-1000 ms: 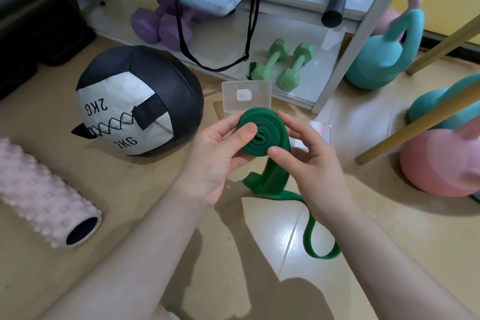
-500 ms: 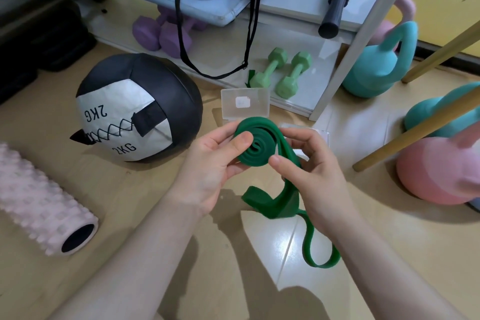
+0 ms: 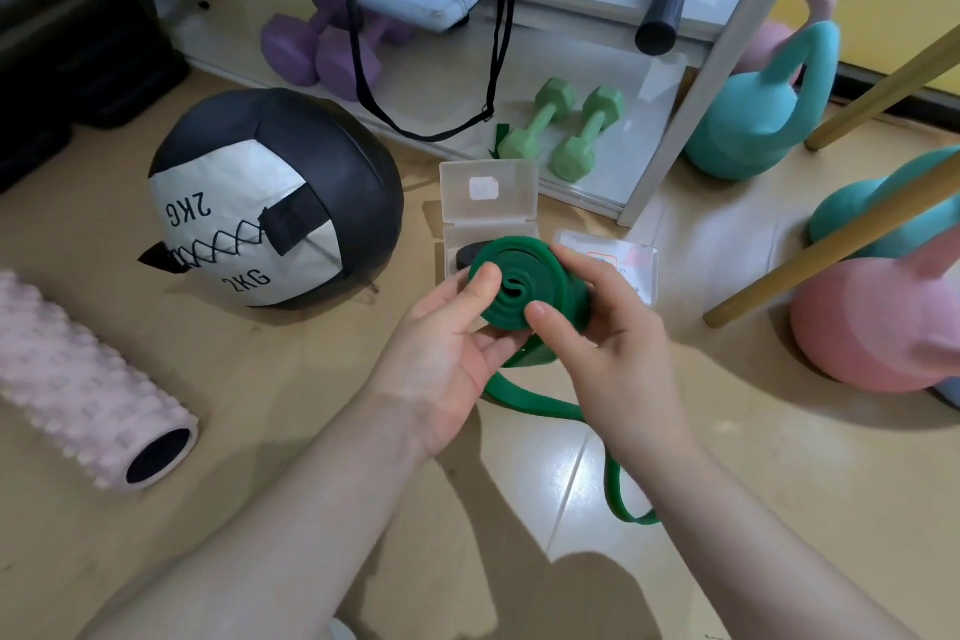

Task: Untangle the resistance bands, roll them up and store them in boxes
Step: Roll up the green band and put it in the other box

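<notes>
Green band coil pinched by left hand and right hand; keep turns tight, feed loose tail evenly.

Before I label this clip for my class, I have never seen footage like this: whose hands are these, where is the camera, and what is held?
There is no machine here. A person wears one camera on the head, looking forward and down, so the view shows their own arms. The left hand and right hand both have a grip on a green resistance band, wound into a flat coil; its loose tail hangs down to the floor. Just behind the coil lies an open clear box with a dark roll inside, and a second clear box beside it. Around them on the floor: a black-and-white ball marked 2KG, a pink foam roller, green dumbbells and kettlebells.
</notes>
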